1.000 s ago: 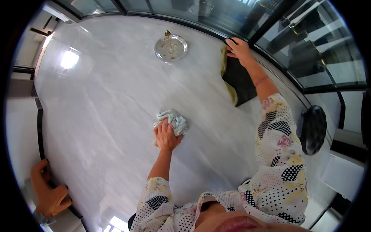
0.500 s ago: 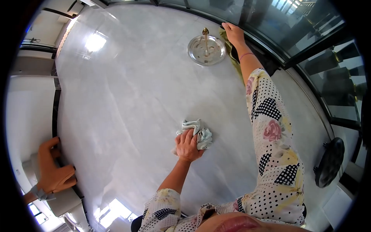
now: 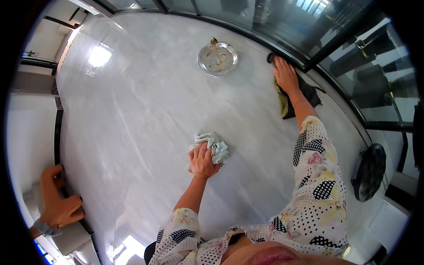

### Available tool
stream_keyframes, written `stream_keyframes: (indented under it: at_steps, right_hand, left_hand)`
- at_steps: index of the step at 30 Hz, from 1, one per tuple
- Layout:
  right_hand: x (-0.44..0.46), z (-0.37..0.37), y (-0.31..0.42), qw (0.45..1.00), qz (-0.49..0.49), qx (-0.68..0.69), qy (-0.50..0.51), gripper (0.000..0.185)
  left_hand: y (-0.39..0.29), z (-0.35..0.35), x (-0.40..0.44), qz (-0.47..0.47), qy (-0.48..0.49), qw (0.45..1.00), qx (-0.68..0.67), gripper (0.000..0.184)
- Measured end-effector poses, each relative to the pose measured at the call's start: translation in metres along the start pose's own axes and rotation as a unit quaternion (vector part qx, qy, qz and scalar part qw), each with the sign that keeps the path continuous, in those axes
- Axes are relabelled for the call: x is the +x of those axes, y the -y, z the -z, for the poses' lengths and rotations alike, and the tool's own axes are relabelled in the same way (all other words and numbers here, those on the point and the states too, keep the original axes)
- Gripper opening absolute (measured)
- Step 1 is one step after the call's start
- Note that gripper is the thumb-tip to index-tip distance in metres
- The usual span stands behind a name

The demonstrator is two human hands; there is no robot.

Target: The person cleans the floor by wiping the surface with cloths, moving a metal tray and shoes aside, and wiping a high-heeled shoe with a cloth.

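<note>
Left hand [image 3: 203, 162], mid-frame, grips bunched pale cloth [image 3: 219, 151] on marbled surface [image 3: 132, 110]. Right hand [image 3: 286, 76], upper right, overlies dark fabric [image 3: 309, 92]; grip cannot be determined.

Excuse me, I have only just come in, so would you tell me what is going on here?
Someone is leaning over a pale, marbled surface. Their left hand is over a crumpled pale cloth. Their right hand is at a dark and olive-green piece of fabric near the glass panels. Neither hand touches the round, shiny dish, which sits between the fabric and the far left corner.
</note>
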State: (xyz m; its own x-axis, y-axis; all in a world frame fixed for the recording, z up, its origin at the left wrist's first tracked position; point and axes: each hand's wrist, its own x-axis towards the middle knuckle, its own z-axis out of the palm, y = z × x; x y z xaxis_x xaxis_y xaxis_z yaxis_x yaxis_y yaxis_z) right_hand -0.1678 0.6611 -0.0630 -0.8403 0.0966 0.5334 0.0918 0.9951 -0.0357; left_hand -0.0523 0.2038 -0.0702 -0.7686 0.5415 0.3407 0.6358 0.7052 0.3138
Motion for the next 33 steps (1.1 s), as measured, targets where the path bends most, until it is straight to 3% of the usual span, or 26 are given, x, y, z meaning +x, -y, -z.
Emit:
stream_keyframes:
  at_steps: [4, 8, 11, 12, 15, 17, 20, 22, 26, 28, 33]
  right_hand:
    - [-0.121, 0.034, -0.043, 0.989, -0.123, -0.069, 0.044, 0.050]
    - [-0.268, 0.112, -0.071, 0.966, -0.199, -0.138, 0.088, 0.049]
    - [-0.357, 0.170, -0.077, 0.921, -0.319, -0.125, 0.187, 0.054]
    - [-0.371, 0.183, -0.087, 0.918, -0.316, -0.168, 0.170, 0.050]
    - [-0.322, 0.230, -0.087, 0.760, -0.570, -0.134, 0.283, 0.036]
    - [-0.341, 0.187, -0.136, 0.871, -0.408, -0.245, 0.121, 0.028]
    - [-0.296, 0.155, -0.125, 0.967, -0.133, -0.218, -0.026, 0.021]
    - [-0.239, 0.135, -0.064, 0.965, -0.240, -0.098, 0.036, 0.015]
    - [-0.170, 0.072, -0.002, 0.956, -0.293, 0.030, 0.017, 0.021]
    - [-0.143, 0.028, 0.014, 0.975, -0.194, 0.065, -0.087, 0.031]
    - [-0.022, -0.045, 0.108, 0.955, -0.106, 0.243, -0.131, 0.067]
  left_hand:
    - [0.006, -0.011, -0.009, -0.003, 0.002, 1.000, 0.022, 0.061]
    - [-0.004, -0.005, -0.012, 0.029, 0.045, 0.998, 0.042, 0.061]
    - [-0.007, -0.006, -0.012, 0.035, 0.044, 0.997, 0.059, 0.059]
    - [-0.006, -0.006, -0.013, 0.032, 0.040, 0.997, 0.062, 0.059]
    - [-0.008, -0.008, -0.014, 0.036, 0.037, 0.997, 0.062, 0.060]
    - [-0.011, -0.009, -0.015, 0.041, 0.034, 0.997, 0.061, 0.061]
    - [-0.005, -0.008, -0.014, 0.038, 0.037, 0.997, 0.061, 0.061]
    - [-0.008, -0.007, -0.014, 0.041, 0.050, 0.996, 0.056, 0.062]
    - [-0.004, -0.007, -0.009, 0.039, 0.062, 0.996, 0.056, 0.062]
    - [-0.003, -0.012, -0.010, 0.030, 0.053, 0.997, 0.053, 0.062]
    - [0.000, -0.019, -0.009, 0.038, 0.068, 0.996, 0.043, 0.066]
